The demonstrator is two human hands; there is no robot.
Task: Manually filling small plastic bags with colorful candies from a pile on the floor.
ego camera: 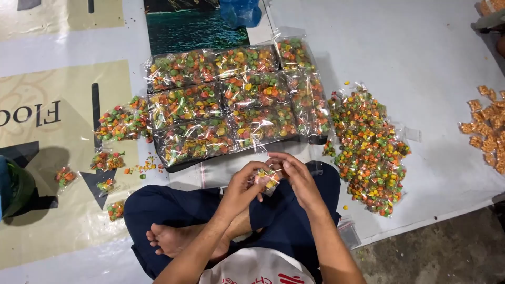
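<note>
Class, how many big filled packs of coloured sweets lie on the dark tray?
8 packs: two in the back row, two in the middle, two in front, two along the right edge; more may lie beneath.

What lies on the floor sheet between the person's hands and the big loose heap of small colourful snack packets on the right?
In the head view, between the hands and the heap, only an empty clear packet lies beside the knee.

Stacked clear packs of coloured snacks (231,100) block the floor mat (431,63) straight ahead, a loose pile of small sachets (368,147) crowds the right, and scattered sachets (113,123) dot the left; open mat lies beyond the pile, toward orange packets (486,134).
</note>
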